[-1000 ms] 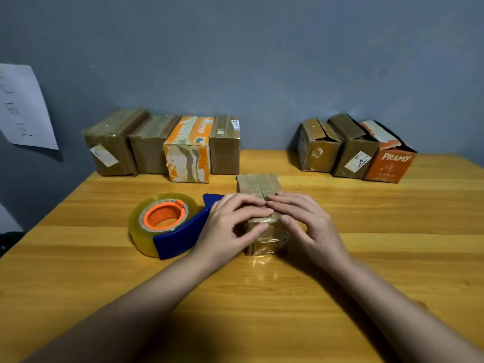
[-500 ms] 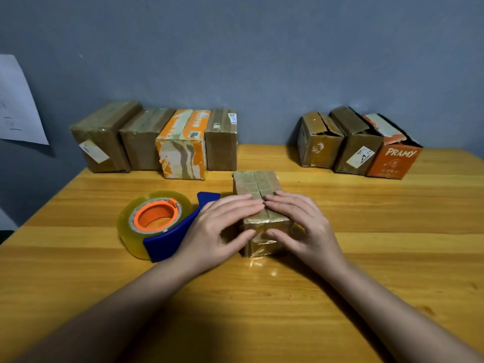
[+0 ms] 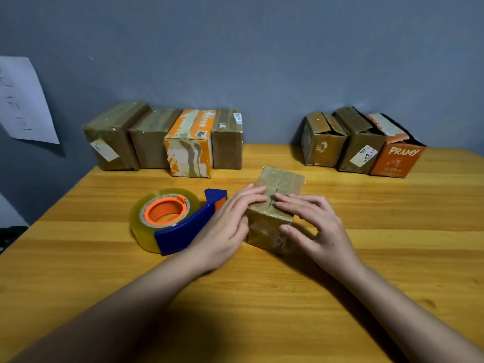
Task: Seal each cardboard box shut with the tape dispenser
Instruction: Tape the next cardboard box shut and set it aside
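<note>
wooden table point(image 3: 262, 305) | tape dispenser point(image 3: 178, 221) | taped box point(image 3: 275, 205) | four boxes rear-left point(image 3: 162, 142) | three rear-right point(image 3: 361, 148)

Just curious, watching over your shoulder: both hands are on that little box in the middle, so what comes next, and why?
Probably lift the taped box away toward the sealed row at back left. Both the left hand and the right hand lie on it, and the tape dispenser sits idle beside it.
</note>
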